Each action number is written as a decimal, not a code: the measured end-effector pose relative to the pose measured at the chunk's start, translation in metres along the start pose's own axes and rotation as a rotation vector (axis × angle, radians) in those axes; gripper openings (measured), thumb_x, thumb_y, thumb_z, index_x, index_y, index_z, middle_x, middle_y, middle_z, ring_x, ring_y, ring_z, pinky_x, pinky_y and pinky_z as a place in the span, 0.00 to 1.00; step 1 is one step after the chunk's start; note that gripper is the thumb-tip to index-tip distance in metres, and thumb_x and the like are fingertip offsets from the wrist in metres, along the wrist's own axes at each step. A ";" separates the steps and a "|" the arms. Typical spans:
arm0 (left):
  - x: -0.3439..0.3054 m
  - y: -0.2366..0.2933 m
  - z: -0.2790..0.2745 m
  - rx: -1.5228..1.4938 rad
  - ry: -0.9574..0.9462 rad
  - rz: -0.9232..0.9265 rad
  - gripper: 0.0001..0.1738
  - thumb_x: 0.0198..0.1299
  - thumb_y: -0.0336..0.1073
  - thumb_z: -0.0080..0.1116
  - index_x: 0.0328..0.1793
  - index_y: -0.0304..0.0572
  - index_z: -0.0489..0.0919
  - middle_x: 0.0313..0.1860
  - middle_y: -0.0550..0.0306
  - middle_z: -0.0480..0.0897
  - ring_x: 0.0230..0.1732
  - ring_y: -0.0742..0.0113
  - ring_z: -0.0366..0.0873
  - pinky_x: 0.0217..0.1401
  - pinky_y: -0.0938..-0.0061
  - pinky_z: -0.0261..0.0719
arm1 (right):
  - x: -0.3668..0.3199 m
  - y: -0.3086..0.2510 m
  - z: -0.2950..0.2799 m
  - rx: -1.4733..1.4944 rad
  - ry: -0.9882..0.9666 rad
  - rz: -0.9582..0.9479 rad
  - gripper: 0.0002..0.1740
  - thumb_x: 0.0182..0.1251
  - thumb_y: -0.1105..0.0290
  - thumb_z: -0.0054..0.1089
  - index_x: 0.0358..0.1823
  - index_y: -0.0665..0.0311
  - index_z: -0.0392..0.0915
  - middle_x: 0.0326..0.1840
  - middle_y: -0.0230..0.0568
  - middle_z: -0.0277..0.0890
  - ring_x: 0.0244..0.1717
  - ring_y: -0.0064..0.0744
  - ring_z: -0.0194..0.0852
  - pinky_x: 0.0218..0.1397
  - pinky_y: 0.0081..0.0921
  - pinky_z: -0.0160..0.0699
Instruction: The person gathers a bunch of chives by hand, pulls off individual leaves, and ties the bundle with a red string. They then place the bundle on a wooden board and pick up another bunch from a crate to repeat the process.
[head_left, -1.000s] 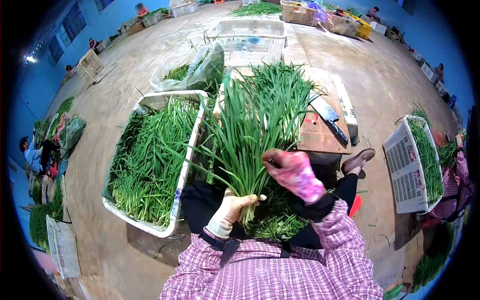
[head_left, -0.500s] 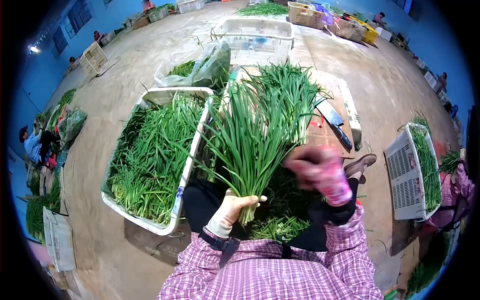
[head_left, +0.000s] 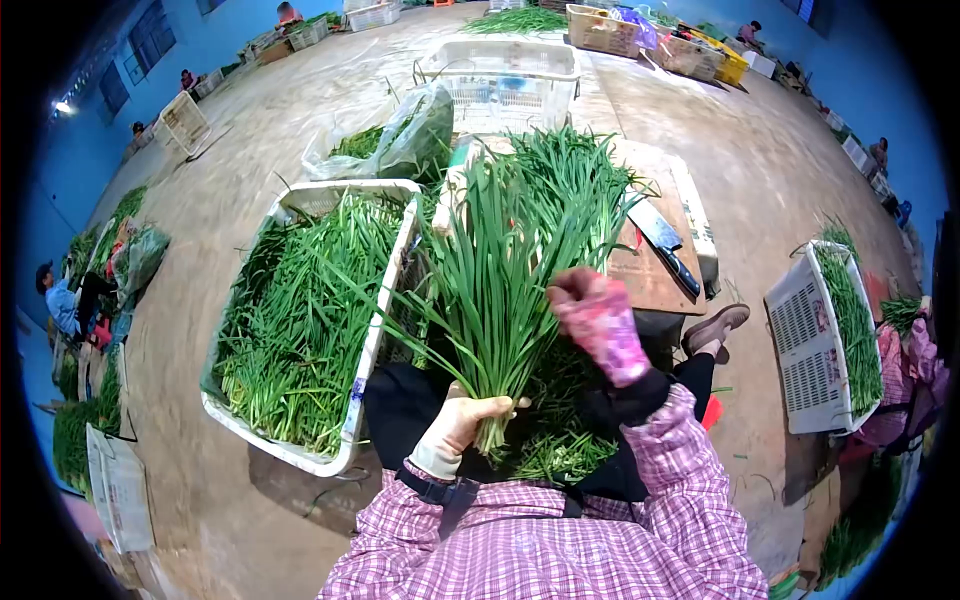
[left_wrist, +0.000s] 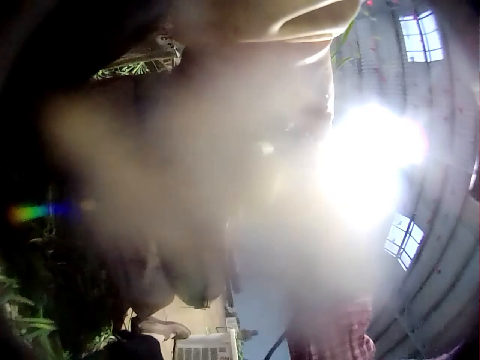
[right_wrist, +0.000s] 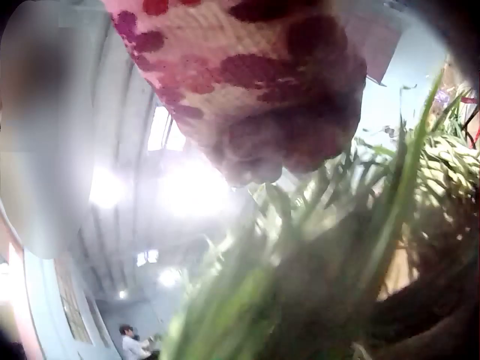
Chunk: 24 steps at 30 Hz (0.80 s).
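Observation:
A bunch of garlic chives (head_left: 495,290), long flat leaves fanning upward, stands over the person's lap. The left hand (head_left: 462,420), in a pale glove, grips it round the lower stems with the thumb across the front. Pale stem ends poke out below the fist. At the bunch's right side is the right hand (head_left: 600,320) in a pink patterned glove, its fingers curled and their tips overlapping the outer leaves. In the right wrist view the curled glove (right_wrist: 277,97) hangs right above blurred leaves (right_wrist: 247,307). Glare and blur hide the left hand's grip in the left wrist view.
A crate of chives (head_left: 300,320) stands at the left. Ahead, a board (head_left: 650,265) bears more chives (head_left: 570,180) and a cleaver (head_left: 660,240). Trimmings (head_left: 565,455) lie in the lap. An upright crate (head_left: 500,90) and a plastic bag (head_left: 415,130) sit farther off.
The right hand swung away from the bunch to the right, then came back to the leaves on its right side. The left hand keeps its hold on the stems.

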<state>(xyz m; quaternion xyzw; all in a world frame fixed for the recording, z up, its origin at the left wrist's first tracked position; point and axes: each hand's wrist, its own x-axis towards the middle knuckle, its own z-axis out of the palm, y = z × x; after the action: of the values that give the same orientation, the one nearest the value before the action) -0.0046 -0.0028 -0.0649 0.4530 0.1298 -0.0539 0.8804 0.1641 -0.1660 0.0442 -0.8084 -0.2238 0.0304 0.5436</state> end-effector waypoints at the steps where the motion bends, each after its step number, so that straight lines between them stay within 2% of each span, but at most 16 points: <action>1: 0.000 0.002 -0.001 -0.004 0.002 0.005 0.25 0.57 0.25 0.70 0.61 0.28 0.78 0.48 0.45 0.87 0.45 0.53 0.90 0.44 0.69 0.89 | -0.012 -0.042 -0.025 0.118 -0.041 0.131 0.11 0.66 0.66 0.68 0.42 0.66 0.84 0.25 0.41 0.82 0.25 0.31 0.82 0.31 0.24 0.82; 2: 0.000 0.003 -0.001 -0.009 0.005 0.011 0.23 0.57 0.25 0.70 0.60 0.28 0.79 0.48 0.45 0.88 0.46 0.54 0.90 0.44 0.70 0.89 | -0.022 -0.071 -0.047 0.235 -0.084 0.263 0.11 0.67 0.66 0.67 0.41 0.67 0.84 0.24 0.40 0.80 0.23 0.30 0.80 0.29 0.23 0.80; 3: 0.001 0.005 -0.002 -0.024 0.014 0.014 0.23 0.58 0.26 0.70 0.60 0.28 0.80 0.49 0.45 0.88 0.46 0.54 0.90 0.44 0.70 0.89 | -0.034 -0.058 -0.057 0.159 0.058 -0.058 0.10 0.68 0.66 0.66 0.40 0.67 0.84 0.22 0.39 0.79 0.22 0.29 0.78 0.28 0.21 0.77; 5: -0.003 0.014 -0.005 -0.063 0.069 0.034 0.24 0.58 0.27 0.70 0.61 0.28 0.80 0.52 0.45 0.87 0.47 0.55 0.90 0.45 0.70 0.89 | -0.062 -0.013 -0.094 0.578 0.045 -0.230 0.11 0.68 0.65 0.63 0.37 0.66 0.84 0.21 0.38 0.77 0.22 0.30 0.77 0.27 0.23 0.75; 7: -0.003 0.023 -0.003 -0.057 0.071 0.082 0.26 0.58 0.28 0.69 0.64 0.29 0.79 0.58 0.46 0.86 0.48 0.57 0.89 0.47 0.70 0.89 | -0.059 0.020 -0.105 0.412 -0.114 0.051 0.11 0.67 0.63 0.63 0.36 0.65 0.84 0.22 0.41 0.79 0.25 0.35 0.80 0.30 0.30 0.79; 8: -0.002 0.024 -0.003 -0.057 0.075 0.099 0.27 0.58 0.28 0.69 0.65 0.29 0.78 0.60 0.46 0.85 0.48 0.57 0.89 0.47 0.70 0.89 | -0.054 0.037 -0.095 -0.237 -0.109 0.139 0.12 0.66 0.62 0.64 0.38 0.66 0.84 0.23 0.43 0.80 0.27 0.38 0.83 0.32 0.34 0.81; 9: 0.000 0.025 -0.003 -0.032 0.078 0.107 0.30 0.59 0.30 0.66 0.68 0.29 0.75 0.63 0.43 0.83 0.48 0.56 0.89 0.48 0.70 0.89 | -0.060 0.087 -0.081 -0.736 -0.236 0.036 0.15 0.66 0.61 0.66 0.45 0.66 0.83 0.30 0.49 0.85 0.36 0.42 0.88 0.40 0.42 0.83; 10: 0.003 0.025 -0.001 -0.048 0.070 0.121 0.30 0.59 0.29 0.66 0.70 0.31 0.75 0.64 0.43 0.82 0.49 0.57 0.88 0.48 0.70 0.89 | -0.065 0.053 -0.057 -0.942 -0.248 0.163 0.22 0.66 0.59 0.69 0.55 0.66 0.82 0.41 0.54 0.87 0.46 0.43 0.89 0.49 0.40 0.85; 12: 0.010 0.023 0.004 -0.077 0.058 0.147 0.31 0.60 0.29 0.66 0.70 0.32 0.74 0.65 0.45 0.82 0.50 0.57 0.88 0.50 0.69 0.88 | -0.070 0.063 -0.027 -0.263 -0.271 0.278 0.30 0.64 0.56 0.72 0.62 0.68 0.79 0.55 0.57 0.84 0.58 0.45 0.85 0.60 0.37 0.82; 15: 0.017 0.022 0.020 -0.104 0.097 0.176 0.25 0.63 0.27 0.65 0.66 0.34 0.78 0.62 0.49 0.85 0.45 0.65 0.88 0.47 0.74 0.86 | -0.066 0.038 0.001 -0.201 -0.241 0.215 0.42 0.63 0.53 0.74 0.72 0.71 0.69 0.70 0.61 0.73 0.71 0.49 0.74 0.72 0.35 0.73; 16: 0.020 0.022 0.021 -0.110 0.101 0.179 0.24 0.63 0.27 0.65 0.66 0.34 0.78 0.61 0.49 0.85 0.43 0.67 0.88 0.46 0.74 0.86 | -0.065 0.031 0.008 -0.253 -0.263 0.209 0.47 0.60 0.51 0.76 0.74 0.70 0.66 0.70 0.60 0.73 0.73 0.51 0.71 0.73 0.36 0.71; 17: 0.022 0.021 0.023 -0.094 0.075 0.162 0.27 0.63 0.30 0.65 0.69 0.33 0.76 0.64 0.50 0.83 0.56 0.62 0.85 0.60 0.69 0.82 | -0.065 0.024 0.015 -0.210 -0.336 0.183 0.50 0.58 0.50 0.77 0.76 0.70 0.63 0.70 0.60 0.73 0.72 0.52 0.71 0.72 0.37 0.71; 18: 0.030 0.017 0.027 -0.112 0.021 0.311 0.28 0.62 0.31 0.65 0.70 0.34 0.76 0.64 0.52 0.83 0.61 0.62 0.82 0.68 0.67 0.77 | -0.064 0.018 0.021 -0.169 -0.404 0.156 0.54 0.56 0.50 0.79 0.77 0.69 0.61 0.70 0.60 0.73 0.72 0.53 0.71 0.72 0.37 0.71; 21: 0.038 0.012 0.038 -0.164 0.054 0.312 0.33 0.62 0.33 0.67 0.74 0.37 0.72 0.69 0.52 0.79 0.67 0.62 0.76 0.71 0.65 0.73 | -0.072 0.045 0.054 -0.040 -0.407 0.064 0.59 0.52 0.57 0.82 0.80 0.68 0.53 0.70 0.57 0.73 0.69 0.53 0.73 0.70 0.36 0.73; 22: 0.036 0.014 0.040 -0.198 0.014 0.326 0.35 0.63 0.34 0.67 0.76 0.38 0.70 0.72 0.52 0.77 0.68 0.62 0.75 0.71 0.66 0.73 | -0.076 0.040 0.060 0.026 -0.353 0.139 0.54 0.51 0.58 0.82 0.75 0.72 0.60 0.65 0.57 0.77 0.66 0.53 0.76 0.66 0.36 0.76; 24: 0.039 0.014 0.030 -0.142 -0.093 0.329 0.38 0.63 0.37 0.70 0.78 0.40 0.68 0.74 0.52 0.75 0.69 0.61 0.74 0.73 0.65 0.71 | -0.073 0.026 0.052 0.077 -0.362 0.118 0.44 0.53 0.66 0.80 0.71 0.67 0.68 0.59 0.49 0.82 0.59 0.39 0.82 0.60 0.32 0.79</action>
<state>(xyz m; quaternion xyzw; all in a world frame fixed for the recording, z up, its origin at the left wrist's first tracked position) 0.0416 -0.0179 -0.0477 0.4020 0.0166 0.0794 0.9121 0.0919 -0.1575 -0.0146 -0.7800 -0.2687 0.2156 0.5224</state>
